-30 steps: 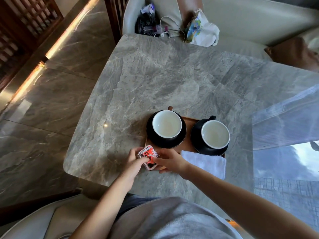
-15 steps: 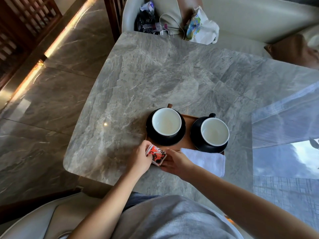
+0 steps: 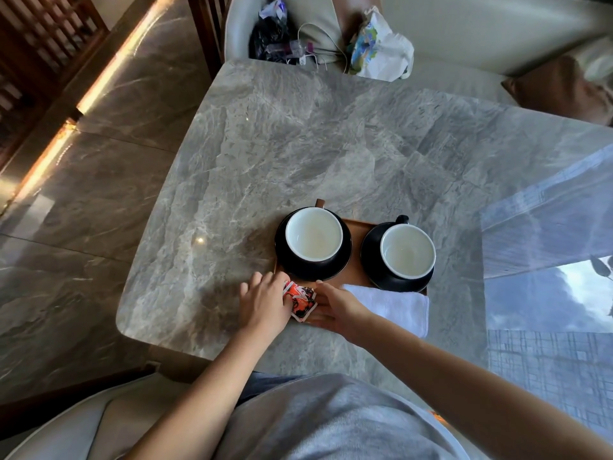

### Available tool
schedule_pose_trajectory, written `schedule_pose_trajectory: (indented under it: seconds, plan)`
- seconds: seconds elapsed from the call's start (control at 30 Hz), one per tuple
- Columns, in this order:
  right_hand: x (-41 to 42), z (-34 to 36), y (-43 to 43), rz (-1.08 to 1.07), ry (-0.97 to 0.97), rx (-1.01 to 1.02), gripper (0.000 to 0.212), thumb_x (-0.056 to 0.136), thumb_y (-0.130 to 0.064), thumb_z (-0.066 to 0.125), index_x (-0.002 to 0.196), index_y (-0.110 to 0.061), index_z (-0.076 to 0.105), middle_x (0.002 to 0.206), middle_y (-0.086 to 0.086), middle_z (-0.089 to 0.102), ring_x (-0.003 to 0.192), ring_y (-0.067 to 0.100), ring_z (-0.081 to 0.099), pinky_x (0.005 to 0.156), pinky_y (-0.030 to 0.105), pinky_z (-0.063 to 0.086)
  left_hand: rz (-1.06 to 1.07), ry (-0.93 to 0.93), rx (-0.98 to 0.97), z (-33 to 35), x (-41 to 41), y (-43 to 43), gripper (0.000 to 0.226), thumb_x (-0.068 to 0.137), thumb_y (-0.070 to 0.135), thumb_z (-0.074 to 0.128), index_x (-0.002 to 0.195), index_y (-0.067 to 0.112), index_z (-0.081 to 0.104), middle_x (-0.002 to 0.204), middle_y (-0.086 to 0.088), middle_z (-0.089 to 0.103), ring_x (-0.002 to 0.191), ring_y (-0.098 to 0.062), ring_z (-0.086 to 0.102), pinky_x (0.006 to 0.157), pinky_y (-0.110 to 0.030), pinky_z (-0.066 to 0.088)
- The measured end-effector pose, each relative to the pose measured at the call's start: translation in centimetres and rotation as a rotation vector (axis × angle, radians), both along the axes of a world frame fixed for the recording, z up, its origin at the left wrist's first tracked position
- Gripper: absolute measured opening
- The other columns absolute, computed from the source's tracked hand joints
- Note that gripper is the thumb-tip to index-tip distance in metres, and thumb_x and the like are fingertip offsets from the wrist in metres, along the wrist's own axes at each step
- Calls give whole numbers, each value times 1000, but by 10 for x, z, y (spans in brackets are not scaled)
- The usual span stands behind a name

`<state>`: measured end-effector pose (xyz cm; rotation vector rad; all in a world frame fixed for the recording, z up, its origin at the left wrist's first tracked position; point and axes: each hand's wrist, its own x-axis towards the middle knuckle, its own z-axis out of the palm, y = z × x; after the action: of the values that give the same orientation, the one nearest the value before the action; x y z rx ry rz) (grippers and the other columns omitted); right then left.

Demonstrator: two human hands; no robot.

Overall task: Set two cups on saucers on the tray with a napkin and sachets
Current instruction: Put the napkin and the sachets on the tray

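A brown wooden tray [image 3: 356,257] lies on the marble table near me. Two black cups with white insides stand on it on black saucers: the left cup [image 3: 313,234] and the right cup [image 3: 407,251]. A folded white napkin [image 3: 394,305] lies along the tray's near right edge. Red, white and black sachets [image 3: 300,301] rest at the tray's near left corner. My left hand [image 3: 263,303] presses on their left side, and my right hand [image 3: 338,308] touches their right side. Both hands have loosely spread fingers against the sachets.
The grey marble table [image 3: 298,144] stretches away beyond the tray. A cream seat at the far side holds a printed plastic bag [image 3: 381,49], a dark bag [image 3: 268,36] and white cables. A glass pane reflecting sky runs along the right. Marble floor lies to the left.
The sachets were held upright above the table edge; both hands have moved them forward and laid them down at the tray's near left corner.
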<state>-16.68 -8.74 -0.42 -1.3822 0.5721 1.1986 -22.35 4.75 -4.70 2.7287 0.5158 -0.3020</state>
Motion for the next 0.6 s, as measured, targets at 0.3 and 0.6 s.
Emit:
schedule_pose_trajectory:
  seconds: [0.3, 0.6]
  plan:
    - [-7, -8, -4, 248, -191, -87, 36, 90, -6, 50, 118, -27, 42, 108, 1, 60, 90, 15, 62, 81, 32, 53, -10, -50, 76, -1, -5, -5, 26, 78, 31, 57, 103, 25, 54, 115, 2, 51, 106, -22, 46, 83, -38, 35]
    - [-15, -33, 11, 392, -553, -245, 56, 68, 10, 58, 118, -14, 55, 102, 13, 60, 101, 33, 59, 79, 54, 55, -95, -126, 0, -4, -12, -4, 39, 77, 11, 55, 113, 27, 57, 109, 4, 58, 103, -25, 51, 80, -39, 36]
